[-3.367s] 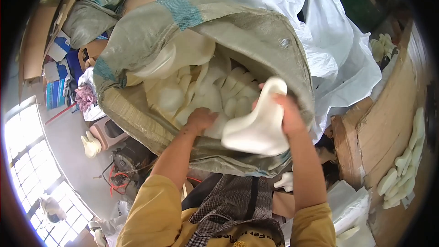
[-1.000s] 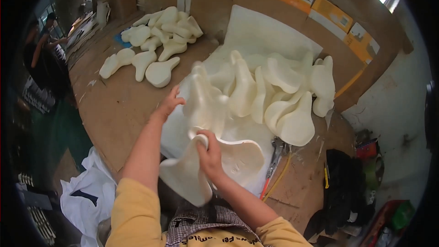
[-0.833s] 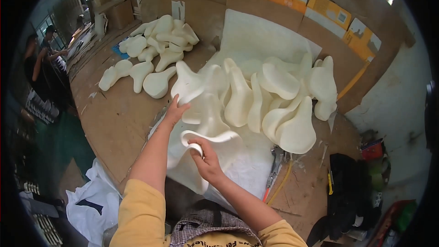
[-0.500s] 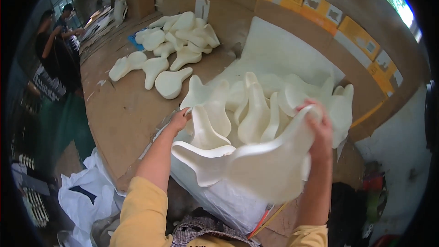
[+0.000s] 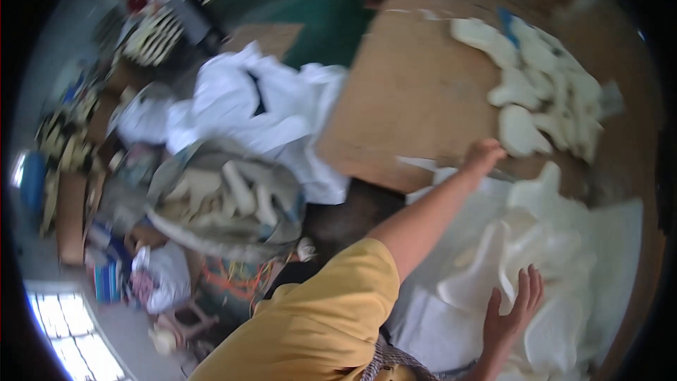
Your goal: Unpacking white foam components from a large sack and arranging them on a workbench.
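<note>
My left hand (image 5: 484,157) is over the table edge, beside a group of cream saddle-shaped foam pieces (image 5: 522,130); its fingers are blurred and I cannot tell what, if anything, they hold. Lower down, my right hand (image 5: 513,314) is open with fingers spread and nothing in it. It hovers over or beside cream saddle-shaped shells (image 5: 479,268) that lie on a white sheet (image 5: 416,317). Motion blur softens the shells, and I cannot tell whether the right hand touches one.
A brown board-topped table (image 5: 409,92) stretches away beyond my left arm. Left of it are a crumpled white plastic sheet (image 5: 226,99) and a grey sack (image 5: 282,233) with cream pieces inside. Orange cord (image 5: 233,279) lies on the floor near a white bag (image 5: 168,279).
The view has swung left, bringing the sack and floor into sight. My right hand has let go of the large cream shell it held. My left hand no longer shows at the shells' edge.
</note>
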Demonstrator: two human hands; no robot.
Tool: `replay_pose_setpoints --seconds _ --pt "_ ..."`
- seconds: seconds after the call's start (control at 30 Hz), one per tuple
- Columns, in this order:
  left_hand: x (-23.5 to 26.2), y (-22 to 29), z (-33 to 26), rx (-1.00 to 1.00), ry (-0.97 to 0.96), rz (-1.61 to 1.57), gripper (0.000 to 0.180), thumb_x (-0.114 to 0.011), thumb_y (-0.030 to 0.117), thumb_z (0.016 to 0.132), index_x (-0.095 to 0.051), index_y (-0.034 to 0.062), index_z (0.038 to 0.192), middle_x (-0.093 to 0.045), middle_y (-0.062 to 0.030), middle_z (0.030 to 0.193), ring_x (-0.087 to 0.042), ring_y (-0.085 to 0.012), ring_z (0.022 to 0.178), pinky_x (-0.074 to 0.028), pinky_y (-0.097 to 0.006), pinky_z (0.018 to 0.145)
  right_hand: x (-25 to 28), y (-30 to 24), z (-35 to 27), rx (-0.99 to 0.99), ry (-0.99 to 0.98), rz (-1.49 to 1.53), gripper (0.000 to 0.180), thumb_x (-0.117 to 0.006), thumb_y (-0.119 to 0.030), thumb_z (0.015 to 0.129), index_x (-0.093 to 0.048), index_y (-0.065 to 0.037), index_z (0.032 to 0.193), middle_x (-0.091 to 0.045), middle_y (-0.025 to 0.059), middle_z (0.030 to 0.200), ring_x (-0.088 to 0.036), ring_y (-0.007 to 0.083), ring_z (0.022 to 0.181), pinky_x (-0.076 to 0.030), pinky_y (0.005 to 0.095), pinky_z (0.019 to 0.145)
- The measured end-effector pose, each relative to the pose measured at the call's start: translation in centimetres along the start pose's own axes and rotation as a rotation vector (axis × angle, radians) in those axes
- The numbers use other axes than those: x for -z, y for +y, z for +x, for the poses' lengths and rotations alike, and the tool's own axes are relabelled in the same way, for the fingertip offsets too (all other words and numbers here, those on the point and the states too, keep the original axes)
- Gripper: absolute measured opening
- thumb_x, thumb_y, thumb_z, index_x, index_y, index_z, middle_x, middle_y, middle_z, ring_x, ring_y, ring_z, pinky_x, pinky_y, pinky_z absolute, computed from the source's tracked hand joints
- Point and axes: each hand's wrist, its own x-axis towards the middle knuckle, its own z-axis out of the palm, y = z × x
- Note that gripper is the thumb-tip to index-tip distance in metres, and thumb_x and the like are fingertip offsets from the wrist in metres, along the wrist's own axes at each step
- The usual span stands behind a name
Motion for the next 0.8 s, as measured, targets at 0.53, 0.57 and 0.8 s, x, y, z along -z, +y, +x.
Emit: replay_pose_setpoints --seconds 0.53,0.57,0.8 --pt "70.9 -8.0 -49.0 0.768 1.43 0.923 0.03 -0.057 0.021 0.072 -0.067 0.0062 0.096 -0.064 -0.0209 0.099 -0.062 -0.0322 0.093 -0.047 -0.039 0.085 -47.1 -34.1 -5.4 -0.158 -1.17 1.087 0.04 -0.067 -0.022 0.079 -0.056 0.002 0.109 -0.063 0.0093 0.091 -0.06 0.0156 0.082 -0.049 0.0287 0.072" --pt "72.4 -9.2 -50.7 0.793 1.423 0.916 0.03 -0.057 0.021 0.072 -0.067 0.0062 0.096 -0.064 -0.0209 0.099 -0.062 -0.0322 0.093 -0.047 -0.039 0.085 -49.1 -36.3 -5.5 -0.27 -1.235 0.999 0.049 -0.069 -0.025 0.077 -0.053 0.002 0.114 -0.062 0.0135 0.099 -0.059 0.0186 0.09 -0.048 0.0299 0.076" --pt "74.6 -12.0 -50.1 1.076 1.06 1.139 0.09 -0.076 0.038 0.059 -0.035 0.0188 0.136 -0.031 -0.0173 0.14 -0.032 -0.0385 0.127 -0.033 -0.051 0.099 -60.3 -45.1 -6.7 -0.217 -1.123 0.621 0.101 -0.077 -0.046 0.061 -0.025 -0.007 0.138 -0.036 0.0278 0.133 -0.04 0.0394 0.121 -0.036 0.0433 0.098"
